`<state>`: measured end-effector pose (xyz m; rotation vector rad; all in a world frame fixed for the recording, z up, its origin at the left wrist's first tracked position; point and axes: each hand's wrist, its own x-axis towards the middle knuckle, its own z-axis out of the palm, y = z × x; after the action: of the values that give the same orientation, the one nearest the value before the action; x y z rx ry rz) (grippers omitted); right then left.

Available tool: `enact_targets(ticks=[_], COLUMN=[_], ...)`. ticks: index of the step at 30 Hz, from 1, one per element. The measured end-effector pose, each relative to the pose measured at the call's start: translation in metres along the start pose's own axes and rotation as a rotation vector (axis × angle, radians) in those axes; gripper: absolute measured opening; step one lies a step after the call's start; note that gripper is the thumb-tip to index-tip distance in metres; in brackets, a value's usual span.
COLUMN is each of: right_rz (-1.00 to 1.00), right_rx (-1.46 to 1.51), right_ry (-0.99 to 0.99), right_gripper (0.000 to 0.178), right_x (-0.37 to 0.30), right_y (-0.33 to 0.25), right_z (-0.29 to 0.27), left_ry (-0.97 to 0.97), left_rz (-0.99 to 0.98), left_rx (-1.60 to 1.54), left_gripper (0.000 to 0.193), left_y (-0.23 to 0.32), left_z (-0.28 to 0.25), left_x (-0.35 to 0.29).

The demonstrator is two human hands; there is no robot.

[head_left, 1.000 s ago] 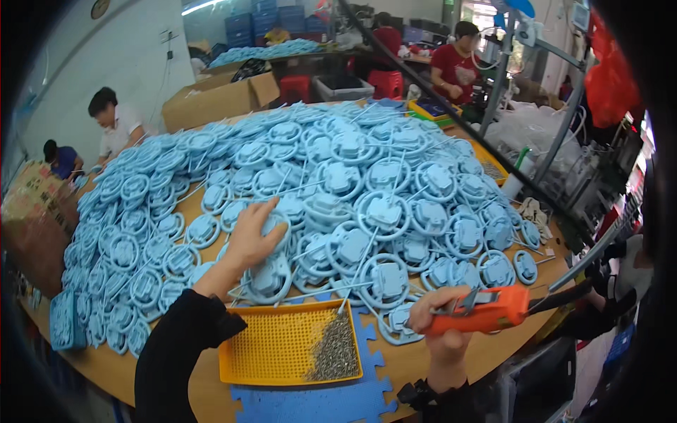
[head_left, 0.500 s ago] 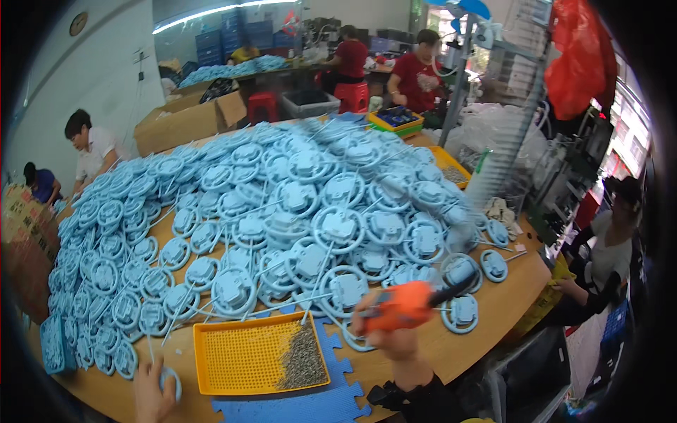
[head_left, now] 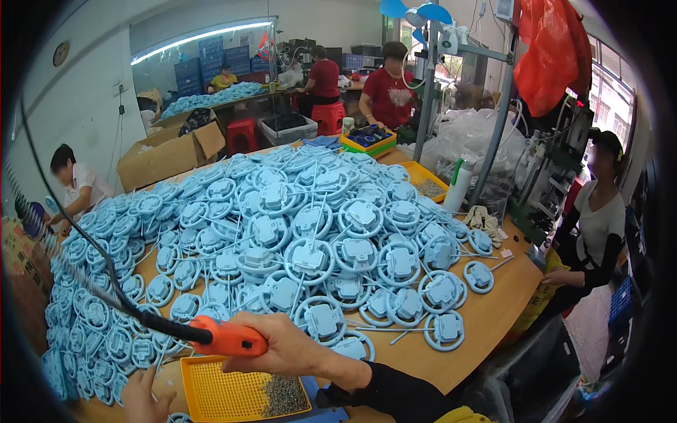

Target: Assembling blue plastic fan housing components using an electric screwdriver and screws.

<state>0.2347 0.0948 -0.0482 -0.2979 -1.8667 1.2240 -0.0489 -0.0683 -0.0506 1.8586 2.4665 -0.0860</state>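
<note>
- Head view: right grip [head_left: 282, 345], wrapped around an orange corded screwdriver [head_left: 229, 338]; black cable [head_left: 163, 325] runs off leftward.
- Left grip [head_left: 143, 398]: fingers spread, near the lower edge; contact with any part, cannot tell.
- Yellow perforated tray [head_left: 218, 388], between both: small grey screws [head_left: 285, 396] heaped at its right end.
- Light-blue wheel-shaped plastic parts [head_left: 310, 259]: large pile beyond, across the wooden surface [head_left: 486, 317].
</note>
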Motion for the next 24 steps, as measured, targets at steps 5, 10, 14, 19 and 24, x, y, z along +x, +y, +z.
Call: enact_targets(ticks=[5, 10, 14, 19, 24], right_rz=[0.072, 0.031, 0.053, 0.062, 0.055], right_rx=[0.055, 0.048, -0.045, 0.016, 0.009], right_ry=[0.071, 0.068, 0.071, 0.065, 0.059], right_gripper=[0.037, 0.035, 0.039, 0.039, 0.039], right_x=[0.004, 0.004, 0.001, 0.005, 0.004], right_y=[0.005, -0.006, 0.002, 0.002, 0.002], right_z=[-0.016, -0.024, -0.033, -0.034, -0.038], left_ry=[0.290, 0.444, -0.060, 0.216, 0.118], left_rz=[0.586, 0.590, 0.226, 0.339, 0.334], left_rx=[-0.361, -0.400, -0.459, -0.361, -0.314], left_gripper=[0.062, 0.070, 0.080, 0.081, 0.083], left_y=[0.046, 0.137, 0.207, 0.200, 0.220], left_z=[0.019, 0.032, 0.019, 0.037, 0.029], left_x=[0.146, 0.254, 0.268, 0.269, 0.264])
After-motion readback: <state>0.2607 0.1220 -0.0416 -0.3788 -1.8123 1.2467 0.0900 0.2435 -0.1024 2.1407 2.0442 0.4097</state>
